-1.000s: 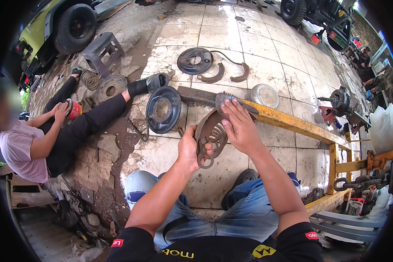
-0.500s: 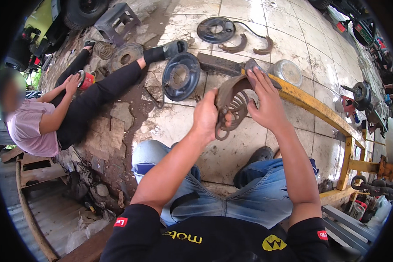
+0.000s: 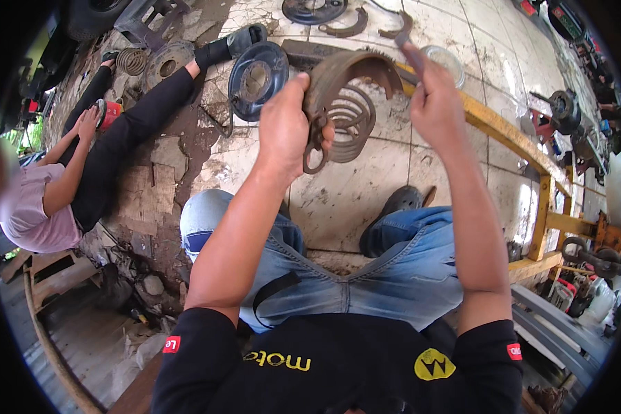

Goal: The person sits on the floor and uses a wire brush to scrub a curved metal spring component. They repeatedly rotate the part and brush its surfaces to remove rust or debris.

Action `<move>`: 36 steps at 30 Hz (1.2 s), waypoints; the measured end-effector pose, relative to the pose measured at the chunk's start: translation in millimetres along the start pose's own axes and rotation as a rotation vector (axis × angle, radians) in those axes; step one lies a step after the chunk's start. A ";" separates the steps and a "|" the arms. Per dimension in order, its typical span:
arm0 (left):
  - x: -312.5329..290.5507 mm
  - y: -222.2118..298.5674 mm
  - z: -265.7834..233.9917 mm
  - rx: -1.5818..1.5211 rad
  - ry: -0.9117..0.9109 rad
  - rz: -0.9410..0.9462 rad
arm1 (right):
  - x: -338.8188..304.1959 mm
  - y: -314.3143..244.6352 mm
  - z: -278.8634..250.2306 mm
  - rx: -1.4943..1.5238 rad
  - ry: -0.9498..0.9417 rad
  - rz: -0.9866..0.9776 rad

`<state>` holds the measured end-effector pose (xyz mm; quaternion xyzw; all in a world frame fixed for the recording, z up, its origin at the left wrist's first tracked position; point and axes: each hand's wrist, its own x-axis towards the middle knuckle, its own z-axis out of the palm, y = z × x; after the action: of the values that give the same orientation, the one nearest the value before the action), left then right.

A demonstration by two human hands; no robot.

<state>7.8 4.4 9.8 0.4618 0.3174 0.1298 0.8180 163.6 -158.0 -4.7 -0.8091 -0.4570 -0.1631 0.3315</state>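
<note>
In my left hand [image 3: 283, 127] is a rusty, curved brake shoe [image 3: 345, 72], its arc facing up and right. The fingers wrap its near end, beside a small metal loop [image 3: 315, 160]. Behind the arc shows a coil spring [image 3: 355, 131]; whether it touches the shoe I cannot tell. My right hand [image 3: 438, 103] is closed to the right of the shoe's far end, apart from it. A thin, dark piece [image 3: 412, 61] shows at its fingers, its kind unclear. Past the shoe, a black round backing plate [image 3: 259, 81] lies on the tiles.
Two loose brake shoes [image 3: 345, 26] and another black plate [image 3: 315, 10] lie farther off. A yellow metal frame [image 3: 510, 131] runs along the right, near a round clear container [image 3: 445, 63]. At left sits a person [image 3: 45, 200] holding a red can [image 3: 108, 114], legs stretched across the floor.
My right hand has come off the brake shoe's far end, moving up and right, and its fingers have closed. The left hand keeps its grip. The whole view has shifted slightly.
</note>
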 end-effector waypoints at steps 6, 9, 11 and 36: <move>-21.2 10.7 -4.8 0.168 0.034 0.135 | -4.6 2.3 -7.3 0.026 0.022 0.104; -17.5 3.2 -4.7 0.160 0.025 0.169 | -4.3 0.7 -5.5 0.009 0.034 0.083; -12.5 -4.7 -1.8 0.130 0.037 0.188 | -3.1 -1.0 -6.4 0.021 0.033 0.076; -3.8 -41.0 -7.4 0.416 -0.117 0.043 | -4.7 4.9 -10.1 0.151 0.035 0.095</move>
<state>-3.2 -14.6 -25.8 0.6342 0.2796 0.0520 0.7190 165.7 -169.7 -1.9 -0.7996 -0.4235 -0.1263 0.4067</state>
